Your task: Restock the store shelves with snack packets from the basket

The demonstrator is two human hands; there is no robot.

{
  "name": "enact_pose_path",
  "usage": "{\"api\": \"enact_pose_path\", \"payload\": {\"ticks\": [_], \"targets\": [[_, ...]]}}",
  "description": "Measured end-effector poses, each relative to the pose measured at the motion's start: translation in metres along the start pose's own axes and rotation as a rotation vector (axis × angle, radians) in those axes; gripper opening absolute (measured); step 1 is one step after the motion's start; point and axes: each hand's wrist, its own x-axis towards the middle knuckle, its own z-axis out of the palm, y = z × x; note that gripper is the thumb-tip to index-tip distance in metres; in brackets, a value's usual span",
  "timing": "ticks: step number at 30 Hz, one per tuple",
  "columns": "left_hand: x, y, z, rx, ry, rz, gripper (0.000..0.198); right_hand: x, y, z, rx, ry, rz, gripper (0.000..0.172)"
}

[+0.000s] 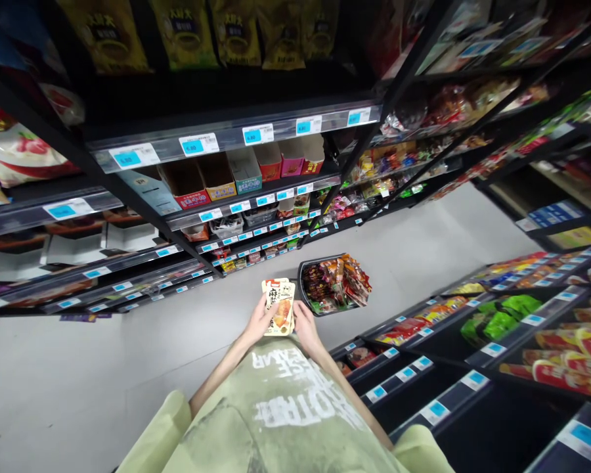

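Observation:
Close to my body, both hands hold a small stack of cream-coloured snack packets [282,309] printed with dark characters and a picture of food. My left hand [260,320] is closed on the left edge of the stack, its thumb lying over the front. At the right edge my right hand [304,323] grips it, its fingers partly hidden behind the packets. Just beyond my right hand stands a black basket [303,289] heaped with red, brown and orange snack packets [332,282].
A tall black shelf [236,125] with blue-marked price tags faces me, bearing yellow bags [184,33] above and open cardboard boxes [246,172] lower down. To my right, another rack holds green bags [505,318] and red-and-yellow tubes [566,355]. Grey floor [177,355] runs between them.

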Motion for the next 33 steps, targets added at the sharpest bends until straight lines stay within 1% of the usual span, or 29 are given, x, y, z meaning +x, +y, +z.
{"api": "enact_pose_path", "payload": {"ticks": [4, 8, 11, 15, 21, 24, 29, 33], "targets": [[-0.001, 0.002, 0.003, 0.031, -0.033, 0.014, 0.056, -0.001, -0.006, 0.001, 0.004, -0.056, -0.033, 0.037], [-0.001, -0.002, 0.005, -0.010, -0.023, 0.005, 0.051, -0.001, -0.007, 0.001, -0.033, -0.020, -0.055, 0.034], [0.001, -0.008, 0.005, -0.033, 0.002, 0.010, 0.052, 0.000, -0.005, 0.000, -0.044, 0.002, -0.062, 0.033], [0.005, -0.012, 0.003, 0.034, 0.098, 0.057, 0.058, 0.000, -0.003, -0.001, -0.023, 0.027, -0.062, 0.033], [0.007, -0.010, 0.003, -0.024, 0.153, 0.056, 0.079, 0.000, -0.003, -0.002, 0.003, 0.050, -0.061, 0.034], [0.008, -0.009, 0.003, -0.042, 0.156, 0.055, 0.084, 0.000, -0.004, -0.002, 0.012, 0.046, -0.052, 0.034], [0.009, -0.009, 0.003, -0.041, 0.161, 0.045, 0.079, 0.000, -0.003, -0.002, 0.022, 0.056, -0.036, 0.035], [0.010, -0.006, 0.003, -0.007, 0.169, 0.040, 0.067, 0.002, -0.001, -0.002, 0.033, 0.065, -0.021, 0.035]]}}
